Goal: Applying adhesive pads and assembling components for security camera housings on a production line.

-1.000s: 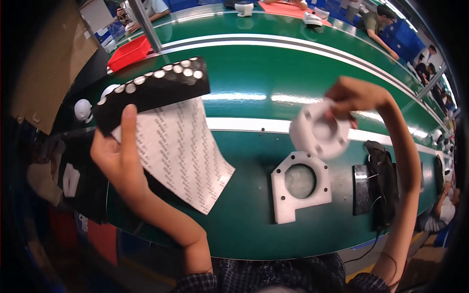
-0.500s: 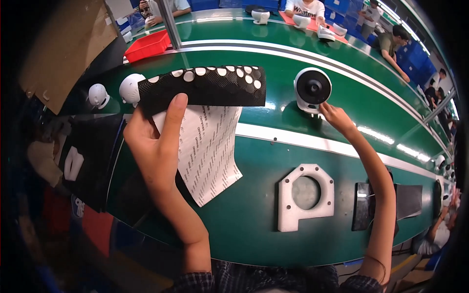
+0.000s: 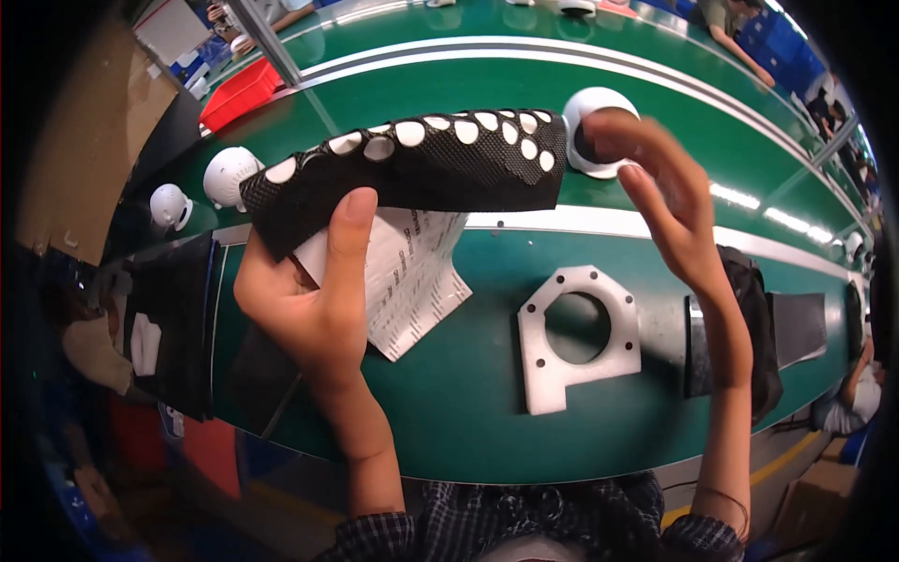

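Note:
My left hand (image 3: 323, 300) grips a curled black mesh sheet (image 3: 449, 183) dotted with round white stickers, thumb in front and fingers behind. A white sheet of printed paper (image 3: 403, 281) hangs below it, pinched in the same hand. My right hand (image 3: 670, 187) is raised, thumb and blurred fingers apart, with nothing visible between them. It overlaps a white camera-like device (image 3: 599, 101) with a round black front, on the green belt; whether they touch I cannot tell. On the bench below lies a white block-shaped fixture (image 3: 546, 382) with a large round hole and several dark studs.
Two white rounded devices (image 3: 229, 178) stand at left on the belt, near a red tray (image 3: 242, 94). Right of the fixture are a black bag (image 3: 766, 328) and dark flat sheets (image 3: 799, 323). A metal post (image 3: 265, 42) rises at upper left. Other people work across the belt.
My right hand has left the lower part of the white device and risen in front of it, fingers spreading. The mesh sheet has shifted slightly right. The whole view has tilted downward.

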`<state>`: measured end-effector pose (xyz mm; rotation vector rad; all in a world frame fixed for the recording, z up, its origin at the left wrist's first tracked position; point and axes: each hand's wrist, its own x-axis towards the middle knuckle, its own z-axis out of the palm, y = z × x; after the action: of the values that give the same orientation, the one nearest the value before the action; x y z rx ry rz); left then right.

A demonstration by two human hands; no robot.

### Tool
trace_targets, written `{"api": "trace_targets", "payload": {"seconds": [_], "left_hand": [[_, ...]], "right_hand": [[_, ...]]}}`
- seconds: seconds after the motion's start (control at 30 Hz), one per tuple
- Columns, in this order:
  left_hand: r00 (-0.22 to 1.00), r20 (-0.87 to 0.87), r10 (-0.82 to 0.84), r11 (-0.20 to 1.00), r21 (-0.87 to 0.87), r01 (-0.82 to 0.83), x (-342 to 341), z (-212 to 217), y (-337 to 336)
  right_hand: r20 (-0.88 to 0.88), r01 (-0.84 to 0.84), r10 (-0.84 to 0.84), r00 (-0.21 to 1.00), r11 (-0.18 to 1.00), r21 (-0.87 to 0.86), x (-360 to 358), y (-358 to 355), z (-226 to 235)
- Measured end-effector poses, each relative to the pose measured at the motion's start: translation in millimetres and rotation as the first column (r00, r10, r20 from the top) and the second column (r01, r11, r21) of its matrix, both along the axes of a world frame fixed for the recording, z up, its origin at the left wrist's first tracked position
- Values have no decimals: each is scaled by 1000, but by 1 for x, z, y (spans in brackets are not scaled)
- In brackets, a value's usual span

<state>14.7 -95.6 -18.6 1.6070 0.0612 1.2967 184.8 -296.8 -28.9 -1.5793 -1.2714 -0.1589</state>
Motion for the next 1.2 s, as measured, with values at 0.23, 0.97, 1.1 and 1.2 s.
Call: {"api": "trace_targets", "payload": {"seconds": [0.23, 0.97, 1.1, 1.2], "left_hand": [[977, -61, -206, 965, -181, 192, -10, -8, -24], [823, -456, -339, 941, -176, 290, 14, -4, -34], [853, -430, -295, 954, -186, 236, 10, -1, -40], [873, -408, -266, 961, -185, 206, 13, -3, -42]], "right_hand": [[135, -90, 84, 987, 995, 41, -39, 7, 21], [-253, -106, 83, 964, 991, -76, -19, -12, 1], [-439, -245, 202, 875, 969, -41, -18, -10, 7], [-491, -208, 159, 856, 977, -47, -19, -9, 3]]}}
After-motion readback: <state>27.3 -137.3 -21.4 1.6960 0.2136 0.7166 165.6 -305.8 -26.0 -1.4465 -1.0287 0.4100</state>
